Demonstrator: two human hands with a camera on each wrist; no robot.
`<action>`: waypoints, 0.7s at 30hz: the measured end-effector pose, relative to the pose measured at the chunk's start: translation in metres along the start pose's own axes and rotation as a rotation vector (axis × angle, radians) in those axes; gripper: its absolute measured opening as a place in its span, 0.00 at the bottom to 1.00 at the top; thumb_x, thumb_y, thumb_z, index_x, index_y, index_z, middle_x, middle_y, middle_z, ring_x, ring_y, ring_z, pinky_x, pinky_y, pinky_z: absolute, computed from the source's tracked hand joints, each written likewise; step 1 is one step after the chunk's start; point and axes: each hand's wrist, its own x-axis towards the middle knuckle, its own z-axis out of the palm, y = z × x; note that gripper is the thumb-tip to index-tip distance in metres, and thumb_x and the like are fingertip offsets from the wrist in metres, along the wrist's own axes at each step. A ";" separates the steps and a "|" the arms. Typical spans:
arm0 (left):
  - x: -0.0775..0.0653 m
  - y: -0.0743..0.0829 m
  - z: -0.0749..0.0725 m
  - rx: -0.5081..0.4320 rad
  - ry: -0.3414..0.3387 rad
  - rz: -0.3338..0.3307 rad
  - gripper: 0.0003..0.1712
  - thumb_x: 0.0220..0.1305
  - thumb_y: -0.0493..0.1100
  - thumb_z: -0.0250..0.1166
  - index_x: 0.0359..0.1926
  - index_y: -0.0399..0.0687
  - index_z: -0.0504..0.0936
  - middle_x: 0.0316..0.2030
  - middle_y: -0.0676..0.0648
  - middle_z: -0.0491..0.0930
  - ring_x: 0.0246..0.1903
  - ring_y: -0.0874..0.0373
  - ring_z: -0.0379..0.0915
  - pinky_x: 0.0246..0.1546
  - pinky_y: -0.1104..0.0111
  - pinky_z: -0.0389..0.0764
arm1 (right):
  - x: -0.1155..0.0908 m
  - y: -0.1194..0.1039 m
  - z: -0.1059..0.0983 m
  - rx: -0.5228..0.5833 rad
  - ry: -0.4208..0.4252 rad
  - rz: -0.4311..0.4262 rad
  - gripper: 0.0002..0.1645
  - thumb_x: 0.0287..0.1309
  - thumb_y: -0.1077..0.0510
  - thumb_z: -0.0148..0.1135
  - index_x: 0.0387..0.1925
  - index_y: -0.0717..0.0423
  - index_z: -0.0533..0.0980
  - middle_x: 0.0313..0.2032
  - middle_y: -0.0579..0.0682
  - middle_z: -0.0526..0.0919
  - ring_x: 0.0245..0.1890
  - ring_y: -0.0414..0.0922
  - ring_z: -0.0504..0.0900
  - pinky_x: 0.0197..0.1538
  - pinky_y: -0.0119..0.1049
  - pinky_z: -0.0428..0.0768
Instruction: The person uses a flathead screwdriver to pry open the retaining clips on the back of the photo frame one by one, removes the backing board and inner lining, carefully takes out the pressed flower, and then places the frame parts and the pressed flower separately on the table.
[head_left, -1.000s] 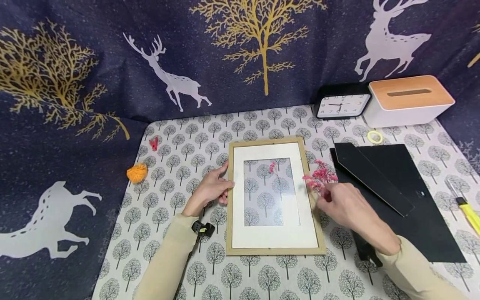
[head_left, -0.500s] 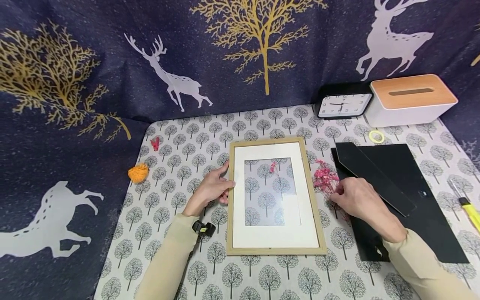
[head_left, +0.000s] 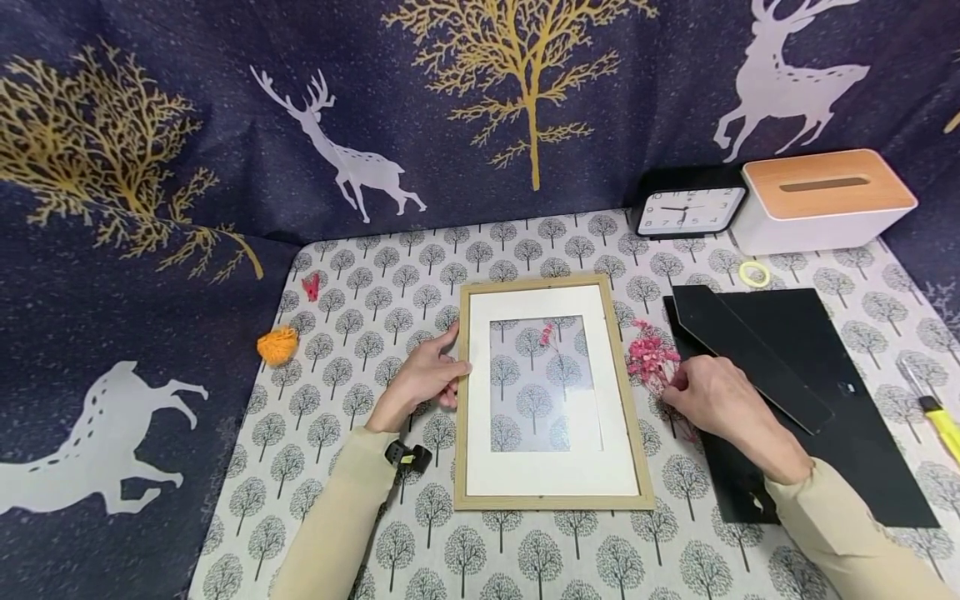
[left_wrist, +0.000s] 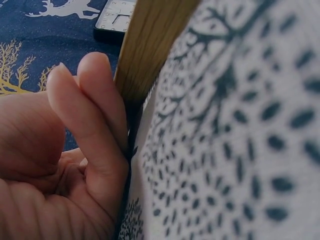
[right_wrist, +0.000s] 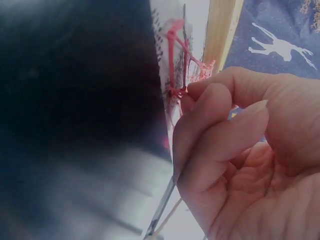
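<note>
A wooden picture frame (head_left: 462, 433) with a white mat (head_left: 551, 475) lies flat on the patterned cloth. Inside its window is a small pink flower sprig (head_left: 547, 336) on a thin stem. My left hand (head_left: 427, 373) holds the frame's left edge, thumb tip on the rim; the left wrist view shows curled fingers (left_wrist: 100, 125) close to the wood. To the right of the frame, my right hand (head_left: 716, 400) pinches the stems of a pink dried flower bunch (head_left: 651, 354) between thumb and forefinger. The bunch is low over the cloth; whether it touches cannot be seen.
Right of the frame lies a black backing board (head_left: 832, 450) with a folded stand. Behind are a clock (head_left: 690, 210), a tissue box (head_left: 825, 225) and a yellow ring (head_left: 753, 274). A yellow utility knife (head_left: 941, 429) lies far right; orange yarn (head_left: 277, 346) and a red clothespin (head_left: 311, 287) lie left.
My right hand has moved right, away from the frame's edge, with the pink bunch, then almost stopped. The left hand and the frame have stayed in place.
</note>
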 end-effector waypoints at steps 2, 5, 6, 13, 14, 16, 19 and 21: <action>0.000 0.000 0.000 -0.003 -0.001 -0.001 0.54 0.77 0.40 0.68 0.88 0.69 0.45 0.23 0.45 0.78 0.14 0.57 0.77 0.19 0.67 0.91 | -0.001 -0.001 -0.001 -0.001 -0.011 0.014 0.13 0.62 0.57 0.65 0.20 0.50 0.82 0.16 0.43 0.77 0.22 0.43 0.75 0.24 0.34 0.68; 0.001 -0.001 -0.001 -0.001 -0.002 0.003 0.54 0.77 0.40 0.68 0.88 0.69 0.44 0.23 0.45 0.78 0.14 0.57 0.77 0.19 0.67 0.91 | -0.002 -0.006 -0.004 -0.005 -0.010 0.024 0.14 0.65 0.54 0.66 0.22 0.50 0.83 0.17 0.44 0.77 0.22 0.43 0.75 0.23 0.35 0.68; 0.001 -0.001 -0.001 0.000 -0.001 0.005 0.54 0.77 0.40 0.68 0.88 0.68 0.44 0.23 0.45 0.78 0.14 0.57 0.77 0.19 0.67 0.91 | -0.003 -0.008 -0.005 -0.005 -0.003 0.020 0.13 0.66 0.54 0.66 0.24 0.50 0.83 0.18 0.44 0.78 0.22 0.43 0.75 0.23 0.35 0.68; 0.004 -0.004 -0.001 0.005 -0.009 0.008 0.54 0.77 0.40 0.68 0.88 0.68 0.44 0.23 0.45 0.78 0.14 0.57 0.78 0.19 0.69 0.90 | -0.004 -0.032 -0.008 0.004 0.059 -0.023 0.16 0.69 0.53 0.67 0.25 0.52 0.76 0.21 0.45 0.73 0.22 0.44 0.71 0.22 0.35 0.62; 0.004 -0.004 -0.001 0.007 -0.010 0.010 0.54 0.77 0.40 0.68 0.88 0.68 0.44 0.23 0.46 0.78 0.14 0.57 0.78 0.19 0.69 0.90 | -0.003 -0.036 -0.008 0.005 0.066 -0.029 0.17 0.69 0.53 0.67 0.24 0.52 0.75 0.21 0.45 0.71 0.22 0.44 0.71 0.22 0.35 0.62; 0.004 -0.004 -0.001 0.007 -0.011 0.010 0.54 0.77 0.40 0.68 0.88 0.68 0.44 0.23 0.45 0.78 0.14 0.57 0.78 0.18 0.69 0.90 | 0.001 -0.045 -0.007 -0.002 0.078 -0.056 0.16 0.67 0.55 0.67 0.24 0.51 0.74 0.22 0.45 0.71 0.22 0.44 0.70 0.23 0.34 0.62; 0.004 -0.004 -0.001 0.013 -0.009 0.013 0.54 0.77 0.40 0.68 0.89 0.68 0.44 0.23 0.45 0.78 0.14 0.57 0.77 0.19 0.68 0.90 | 0.007 -0.059 -0.003 -0.009 0.063 -0.100 0.13 0.66 0.57 0.68 0.25 0.52 0.76 0.23 0.46 0.74 0.24 0.44 0.72 0.24 0.34 0.65; 0.004 -0.003 -0.002 0.016 -0.009 0.014 0.54 0.77 0.40 0.68 0.88 0.68 0.44 0.23 0.45 0.78 0.14 0.57 0.77 0.19 0.67 0.91 | 0.013 -0.069 0.000 -0.013 0.031 -0.123 0.09 0.67 0.58 0.68 0.30 0.56 0.82 0.26 0.49 0.80 0.25 0.44 0.74 0.24 0.33 0.69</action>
